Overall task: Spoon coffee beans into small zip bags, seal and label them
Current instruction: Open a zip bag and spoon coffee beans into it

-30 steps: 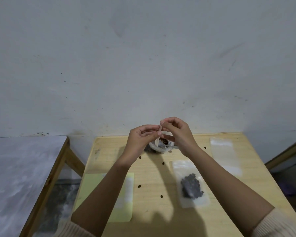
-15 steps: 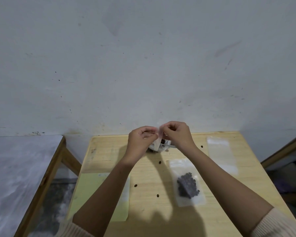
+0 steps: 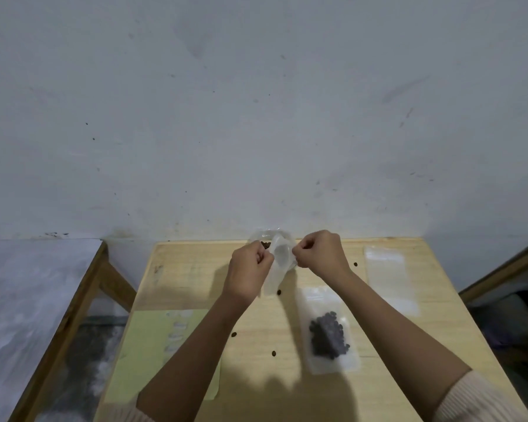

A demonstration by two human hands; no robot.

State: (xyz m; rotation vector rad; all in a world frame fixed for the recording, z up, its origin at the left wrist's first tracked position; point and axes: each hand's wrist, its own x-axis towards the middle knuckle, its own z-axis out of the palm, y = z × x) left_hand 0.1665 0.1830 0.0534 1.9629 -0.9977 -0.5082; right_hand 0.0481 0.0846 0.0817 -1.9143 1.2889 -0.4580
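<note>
Above the far middle of the wooden table [image 3: 253,379], my left hand [image 3: 250,272] and my right hand [image 3: 319,254] each pinch one side of the mouth of a small clear zip bag [image 3: 276,269]. The bag hangs between them with its mouth pulled apart. Behind it stands a clear container of coffee beans [image 3: 265,242], mostly hidden. A filled zip bag of beans [image 3: 328,336] lies flat on the table under my right forearm. I see no spoon.
An empty zip bag [image 3: 389,278] lies at the table's far right. A pale green label sheet [image 3: 153,345] sits at the near left. Several loose beans [image 3: 274,353] dot the tabletop. A second table [image 3: 28,300] stands to the left, and the wall is close behind.
My hands have drawn apart, pulling the bag's mouth wide. Before, they were pinching close together at its top.
</note>
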